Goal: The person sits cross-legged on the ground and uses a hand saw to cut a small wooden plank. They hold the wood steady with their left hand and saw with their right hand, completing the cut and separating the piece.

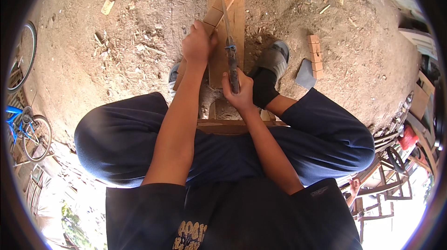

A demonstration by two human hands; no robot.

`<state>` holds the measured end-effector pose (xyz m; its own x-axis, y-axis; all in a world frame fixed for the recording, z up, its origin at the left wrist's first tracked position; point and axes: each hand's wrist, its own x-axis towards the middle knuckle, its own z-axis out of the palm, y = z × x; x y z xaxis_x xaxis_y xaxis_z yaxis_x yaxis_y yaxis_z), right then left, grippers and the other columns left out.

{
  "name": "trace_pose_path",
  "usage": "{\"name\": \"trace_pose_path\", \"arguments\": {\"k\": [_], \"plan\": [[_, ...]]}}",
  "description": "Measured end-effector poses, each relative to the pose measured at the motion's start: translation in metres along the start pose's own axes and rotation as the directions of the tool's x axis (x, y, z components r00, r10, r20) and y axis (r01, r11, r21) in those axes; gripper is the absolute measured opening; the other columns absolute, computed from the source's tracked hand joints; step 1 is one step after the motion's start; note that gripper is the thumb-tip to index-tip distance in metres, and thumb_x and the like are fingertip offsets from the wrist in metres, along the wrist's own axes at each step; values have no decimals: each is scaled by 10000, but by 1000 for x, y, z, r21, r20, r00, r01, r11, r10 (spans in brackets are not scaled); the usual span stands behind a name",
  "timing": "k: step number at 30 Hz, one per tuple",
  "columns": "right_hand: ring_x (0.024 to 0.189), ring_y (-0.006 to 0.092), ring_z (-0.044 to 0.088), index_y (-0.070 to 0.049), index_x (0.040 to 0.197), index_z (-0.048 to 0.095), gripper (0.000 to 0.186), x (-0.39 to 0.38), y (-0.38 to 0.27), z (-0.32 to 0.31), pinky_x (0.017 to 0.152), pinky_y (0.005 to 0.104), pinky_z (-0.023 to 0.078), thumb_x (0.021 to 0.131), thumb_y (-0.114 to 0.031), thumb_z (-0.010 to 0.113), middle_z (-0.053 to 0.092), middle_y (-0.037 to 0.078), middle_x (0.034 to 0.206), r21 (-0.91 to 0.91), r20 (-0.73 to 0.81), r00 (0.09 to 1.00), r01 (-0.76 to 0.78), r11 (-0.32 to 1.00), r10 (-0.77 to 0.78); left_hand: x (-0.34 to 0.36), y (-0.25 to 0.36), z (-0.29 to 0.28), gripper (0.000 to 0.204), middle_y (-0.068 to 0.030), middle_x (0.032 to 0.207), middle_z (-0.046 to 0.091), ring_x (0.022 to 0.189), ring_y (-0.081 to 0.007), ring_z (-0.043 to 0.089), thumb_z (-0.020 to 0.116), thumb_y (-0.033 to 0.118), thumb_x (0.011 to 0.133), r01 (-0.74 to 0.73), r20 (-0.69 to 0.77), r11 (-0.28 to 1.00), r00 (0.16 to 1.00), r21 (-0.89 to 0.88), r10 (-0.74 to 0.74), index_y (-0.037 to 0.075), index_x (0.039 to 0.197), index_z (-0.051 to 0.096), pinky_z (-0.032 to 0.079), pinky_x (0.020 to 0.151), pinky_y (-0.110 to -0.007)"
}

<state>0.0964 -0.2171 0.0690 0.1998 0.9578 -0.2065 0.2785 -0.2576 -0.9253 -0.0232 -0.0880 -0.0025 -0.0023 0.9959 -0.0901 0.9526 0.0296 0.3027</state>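
My left hand (198, 45) is closed around a long wooden strip (213, 17), pressing it down. The strip lies slantwise over a wider wooden plank (237, 19), and several dark lines cross its face. In my right hand (240, 92) is the dark handle of a saw (232, 63), with something blue tied where the blade starts. The saw's long, thin blade points away from me, seen nearly edge-on, and passes over the strip at the top of the view. Whether its teeth touch the wood I cannot tell.
Several small notched wooden blocks (315, 56) lie in a row beside a grey flat piece (306, 74) to the right. Wood chips dot the dirt floor (139, 26). A blue bicycle (29, 129) stands at the left. Another person's hand (355, 186) shows at the lower right.
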Motion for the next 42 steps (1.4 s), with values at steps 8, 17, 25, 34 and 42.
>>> {"name": "trace_pose_path", "arguments": {"k": [8, 17, 25, 34, 42], "plan": [[480, 113, 541, -30, 717, 530, 208, 7, -2, 1, 490, 311, 430, 886, -62, 647, 520, 63, 538, 87, -32, 999, -16, 996, 19, 7, 4, -3, 496, -167, 844, 644, 663, -381, 698, 733, 435, 820, 13, -6, 1000, 1000, -2, -13, 30, 984, 498, 583, 572, -463], [540, 37, 458, -22, 724, 532, 222, 3, 17, -4, 481, 269, 362, 906, -64, 651, 508, -3, 568, 212, -21, 994, -102, 972, 109, 8, 4, -4, 494, -174, 857, 641, 676, -378, 700, 727, 440, 827, 23, 23, 1000, 999, -17, -22, 27, 972, 498, 583, 582, -463], [525, 36, 442, -34, 699, 501, 248, 5, 13, -4, 473, 273, 355, 893, -50, 654, 478, -4, 550, 196, -25, 995, -95, 976, 101, 7, 3, -2, 489, -169, 837, 640, 647, -366, 694, 725, 441, 827, 14, 1, 1000, 1000, -7, -14, 28, 958, 499, 576, 559, -458], [529, 36, 453, -32, 721, 518, 213, 7, 12, -5, 480, 270, 373, 890, -37, 647, 485, -2, 557, 166, -27, 997, -62, 984, 68, 8, 4, -3, 500, -174, 849, 642, 662, -368, 697, 726, 444, 827, 23, 26, 1000, 999, -8, -23, 27, 977, 495, 579, 575, -457], [538, 39, 471, -24, 752, 542, 170, 6, 8, -6, 490, 268, 391, 889, -37, 643, 507, 6, 572, 166, -9, 996, -81, 983, 84, 9, 4, -4, 506, -165, 876, 647, 681, -367, 701, 719, 453, 833, 34, 56, 999, 998, -1, -34, 29, 990, 492, 580, 591, -458]]}}
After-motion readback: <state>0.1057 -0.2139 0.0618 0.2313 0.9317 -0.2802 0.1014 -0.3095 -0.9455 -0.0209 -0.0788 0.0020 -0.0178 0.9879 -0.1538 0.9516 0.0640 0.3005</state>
